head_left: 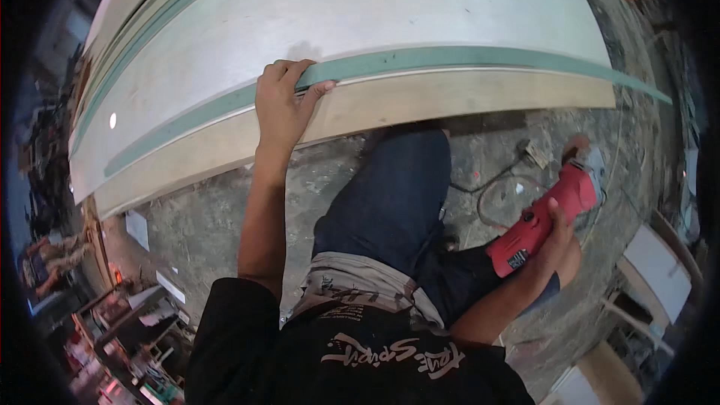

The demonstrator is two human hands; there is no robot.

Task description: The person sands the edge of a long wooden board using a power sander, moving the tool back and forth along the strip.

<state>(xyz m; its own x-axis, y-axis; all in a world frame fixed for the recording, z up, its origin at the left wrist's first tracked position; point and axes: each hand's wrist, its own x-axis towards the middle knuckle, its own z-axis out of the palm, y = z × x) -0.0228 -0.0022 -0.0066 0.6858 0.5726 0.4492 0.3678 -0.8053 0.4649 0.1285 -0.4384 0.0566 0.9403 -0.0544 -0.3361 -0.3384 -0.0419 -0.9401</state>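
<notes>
A long, thin green strip (pixel 427 58) lies along the near side of a large white panel (pixel 420 7), its right end sticking out past the panel. My left hand (pixel 283 109) is closed over the strip, fingers on its far side and thumb on the near side. Low on the right, my right hand (pixel 559 244) grips a red angle grinder (pixel 525 232) by its body. The grinder's metal head points up and away from me, and its disc is hard to make out. It is held beside my leg, apart from the panel.
A pale wooden edge (pixel 450 96) runs along the panel's front. A dark cord (pixel 495 180) curls on the stained grey floor (pixel 202 217). White-faced boards (pixel 656 270) lie at the right. Clutter (pixel 135 330) fills the lower left, and another green strip (pixel 150 34) lies far left.
</notes>
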